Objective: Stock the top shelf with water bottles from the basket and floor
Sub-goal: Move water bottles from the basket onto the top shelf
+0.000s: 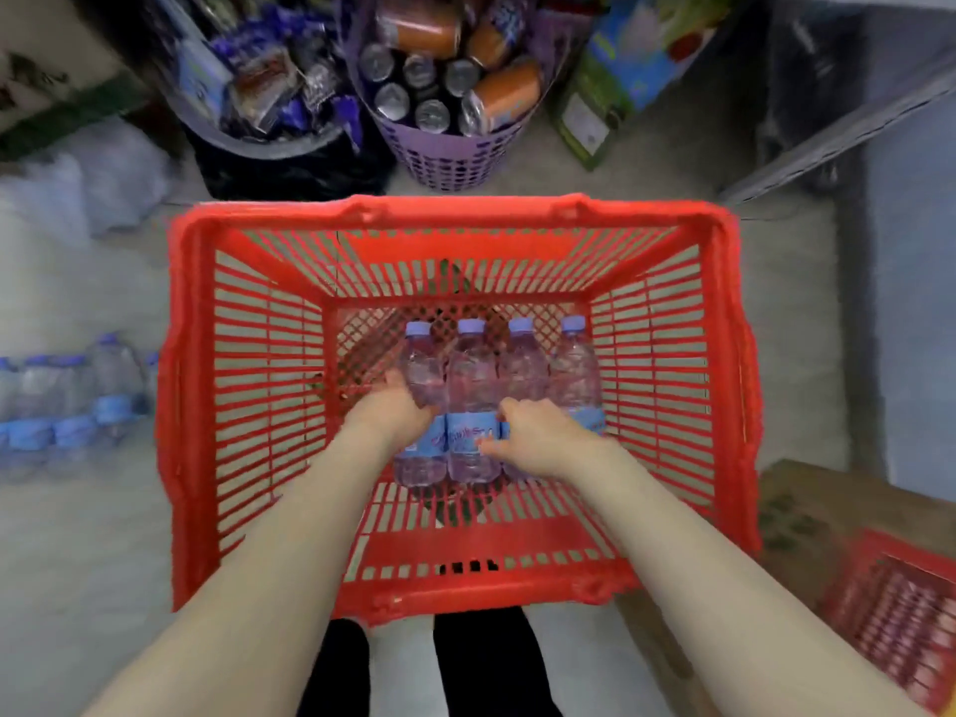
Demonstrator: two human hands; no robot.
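Both hands reach into the red basket point(455, 595) on the floor.
4 water bottles point(473, 390) lie side by side on the basket bottom, caps pointing away. The left hand point(391, 408) curls around the leftmost bottle point(425, 372); the right hand point(538, 437) rests on the bottles, its grip unclear. More bottles point(67, 401) stand on the floor at left.
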